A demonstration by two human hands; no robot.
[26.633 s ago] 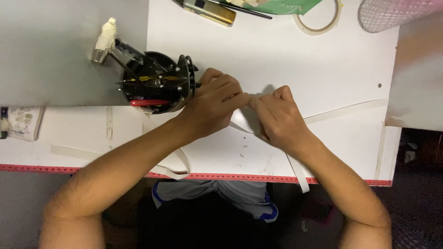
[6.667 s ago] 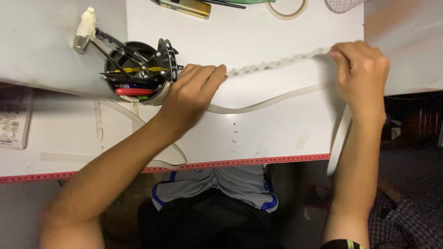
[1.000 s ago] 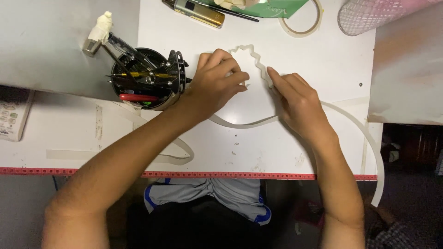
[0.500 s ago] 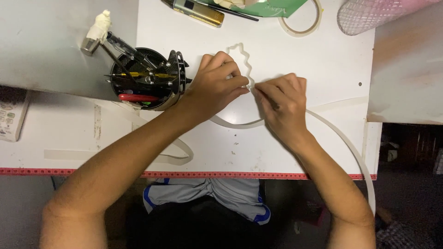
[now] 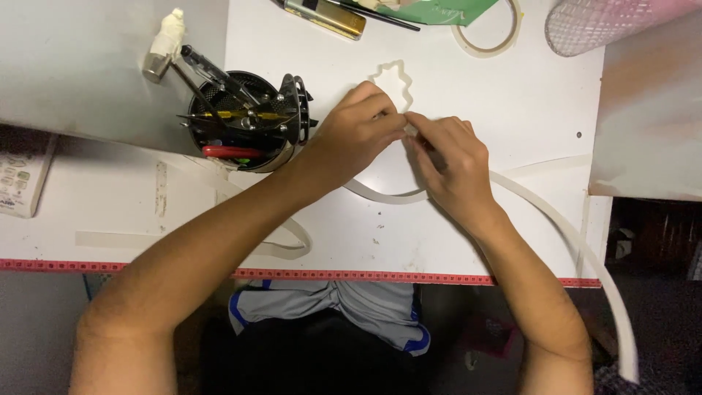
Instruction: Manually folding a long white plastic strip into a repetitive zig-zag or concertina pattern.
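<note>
Pinching the white strip (image 5: 409, 196) between both hands, you hold its folded zigzag end (image 5: 393, 82) on the white bench (image 5: 512, 110), just right of the black tool holder (image 5: 245, 121). Your left hand (image 5: 358, 128) is closed on the strip at the base of the folds; your right hand (image 5: 450, 157) is closed on it directly alongside, fingertips touching those of the left. From this grip point the folded end lies away from you. The loose length runs toward you and to the right of the holder, curves across the bench, and hangs past the front edge with the red measuring tape (image 5: 329, 275). Both hands are equally near the fold. Open bench lies right of the hands. A tape ring (image 5: 488, 29) and a gold-coloured tool (image 5: 325, 16) sit beyond the holder, near the far edge.
</note>
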